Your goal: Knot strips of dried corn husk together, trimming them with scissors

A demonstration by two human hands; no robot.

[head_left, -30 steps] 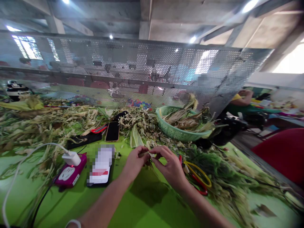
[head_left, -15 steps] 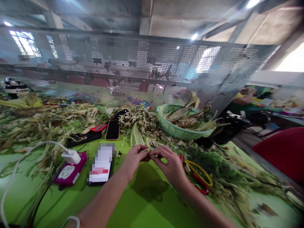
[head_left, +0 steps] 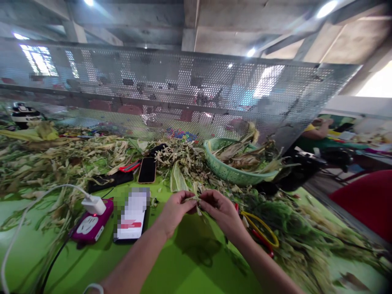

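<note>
Both hands meet over the green table [head_left: 196, 269] in the head view. My left hand [head_left: 177, 210] pinches a pale strip of dried corn husk [head_left: 198, 209] between thumb and fingers. Pressed close to it, my right hand [head_left: 220, 210] grips the same strip from the other side. Short ends of the strip stick out above and below the fingertips; the rest is hidden by them. A broader pale husk piece [head_left: 178, 179] lies just beyond my left hand. Beside my right wrist is a tool with yellow and red looped handles [head_left: 265, 224].
A green basket [head_left: 235, 175] of dry husks stands behind my right hand. Left lie a lit phone [head_left: 133, 222], a dark phone [head_left: 147, 170], a red cutter [head_left: 130, 166] and a purple power block [head_left: 92, 224] with cables. Husk scraps [head_left: 73, 163] cover the back, before a perforated metal screen [head_left: 183, 90].
My hands have turned slightly and drawn tighter together at the fingertips. More of the husk strip shows now, with an end hanging below the fingers. The whole view has shifted a little.
</note>
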